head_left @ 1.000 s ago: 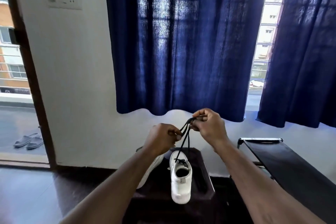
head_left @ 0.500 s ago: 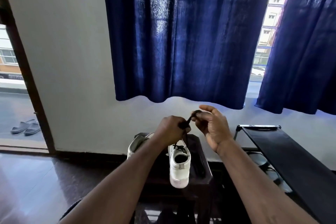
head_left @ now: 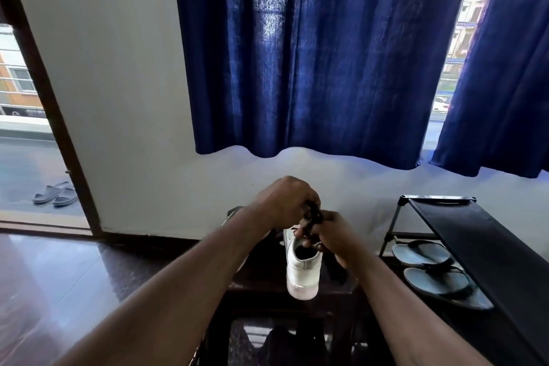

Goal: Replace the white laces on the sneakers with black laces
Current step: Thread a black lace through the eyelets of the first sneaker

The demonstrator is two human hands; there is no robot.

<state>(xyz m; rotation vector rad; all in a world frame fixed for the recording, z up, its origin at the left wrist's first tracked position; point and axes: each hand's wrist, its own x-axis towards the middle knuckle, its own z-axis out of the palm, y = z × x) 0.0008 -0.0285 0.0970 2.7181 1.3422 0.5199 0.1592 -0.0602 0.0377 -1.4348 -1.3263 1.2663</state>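
White sneaker (head_left: pixel 303 272) sits on dark tabletop (head_left: pixel 261 279), centre-near. Long axis runs near–far: heel twd camera, overhanging the near edge, toe pointing far twd the wall. Upright on its sole, opening facing up. Any mark on the heel is too blurred to read.

Black lace (head_left: pixel 313 215) bunched just above the sneaker's tongue, btwn both hands. Left hand (head_left: pixel 282 202) is above and slightly far, fingers curled, pinching the lace's upper part. Right hand (head_left: pixel 334 235) is lower, right of the opening, fingers curled round the lace's lower part. Hands touch at the lace.

Second sneaker (head_left: pixel 233 213) on the tabletop's left, mostly hidden behind the left forearm; can't tell which way it points.

Right: black shoe rack (head_left: pixel 475 235) w/ flip-flops (head_left: pixel 421 254) on a lower shelf. Far left, past the doorway: grey slides (head_left: pixel 55 194). Blue curtains (head_left: pixel 297 53) hang on the far wall.
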